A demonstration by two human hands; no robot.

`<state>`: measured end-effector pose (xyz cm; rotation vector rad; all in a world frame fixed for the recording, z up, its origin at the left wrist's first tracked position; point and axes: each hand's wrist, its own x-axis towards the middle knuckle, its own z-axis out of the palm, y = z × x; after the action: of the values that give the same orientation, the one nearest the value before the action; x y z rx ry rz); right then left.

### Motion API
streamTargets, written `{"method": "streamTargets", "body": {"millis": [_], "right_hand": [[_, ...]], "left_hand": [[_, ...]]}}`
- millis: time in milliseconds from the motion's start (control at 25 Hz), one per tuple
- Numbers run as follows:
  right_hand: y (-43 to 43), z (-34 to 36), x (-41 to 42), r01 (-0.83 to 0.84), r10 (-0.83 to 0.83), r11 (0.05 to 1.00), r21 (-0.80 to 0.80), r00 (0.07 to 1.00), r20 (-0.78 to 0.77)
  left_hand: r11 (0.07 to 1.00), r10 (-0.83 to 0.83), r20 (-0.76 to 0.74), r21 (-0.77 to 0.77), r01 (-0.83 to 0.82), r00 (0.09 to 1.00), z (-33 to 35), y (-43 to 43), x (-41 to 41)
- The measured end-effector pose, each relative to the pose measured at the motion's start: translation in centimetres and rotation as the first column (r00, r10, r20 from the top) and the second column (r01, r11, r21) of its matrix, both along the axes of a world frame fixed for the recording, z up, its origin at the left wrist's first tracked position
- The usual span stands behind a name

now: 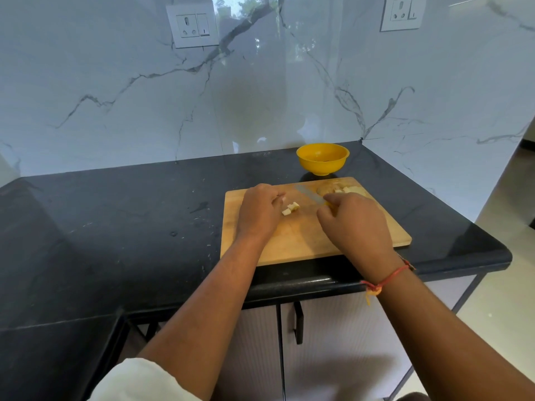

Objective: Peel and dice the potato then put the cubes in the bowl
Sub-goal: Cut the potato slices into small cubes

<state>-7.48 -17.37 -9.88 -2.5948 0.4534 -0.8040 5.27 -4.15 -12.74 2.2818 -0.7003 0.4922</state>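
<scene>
A wooden cutting board [292, 244] lies on the black counter. A few pale potato cubes [290, 209] sit near its middle, just right of my left hand [259, 214], whose fingers are curled beside them; no grip on them shows. My right hand [357, 224] grips a knife [311, 194] by its yellow handle, the blade pointing up and left, above the board. More potato pieces and peel [340, 190] lie at the board's far right corner. The yellow bowl [322, 158] stands behind the board.
The black counter [115, 227] runs left and wraps around a corner; its rounded front edge is just below the board. A marble wall with two sockets rises behind. Cabinet doors with a black handle [298, 322] are below.
</scene>
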Motion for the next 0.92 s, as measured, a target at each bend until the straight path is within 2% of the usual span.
{"method": "streamTargets", "body": {"millis": [120, 200, 400, 640, 760, 920], "right_hand": [[-0.3, -0.5, 1.6, -0.006, -0.01, 0.989, 0.147, 0.994, 0.112], [-0.2, -1.0, 2.6, -0.035, 0.003, 0.978, 0.207, 0.989, 0.15], [-0.2, -2.3, 3.3, -0.028, -0.006, 0.974, 0.226, 0.989, 0.15], [-0.4, -2.7, 3.4, 0.002, -0.015, 0.984, 0.176, 0.997, 0.076], [-0.3, -2.9, 3.6, 0.022, -0.026, 0.993, 0.115, 0.999, 0.04], [-0.6, -3.1, 3.7, 0.057, -0.073, 0.987, 0.151, 0.992, 0.101]], "left_hand": [[0.968, -0.209, -0.018, 0.139, 0.209, 0.978, -0.2, -0.3, -0.1], [0.953, -0.247, -0.039, 0.174, 0.25, 0.968, -0.3, -0.6, -0.3], [0.986, -0.072, 0.112, 0.161, 0.053, 0.991, -0.4, -0.5, -0.1], [0.977, 0.129, 0.048, 0.164, -0.135, 0.991, -0.1, 0.7, 1.1], [0.976, 0.147, -0.033, 0.169, -0.14, 0.989, 0.1, 1.7, 1.5], [0.978, 0.057, 0.002, 0.202, -0.056, 0.998, 0.6, 1.0, 1.0]]}}
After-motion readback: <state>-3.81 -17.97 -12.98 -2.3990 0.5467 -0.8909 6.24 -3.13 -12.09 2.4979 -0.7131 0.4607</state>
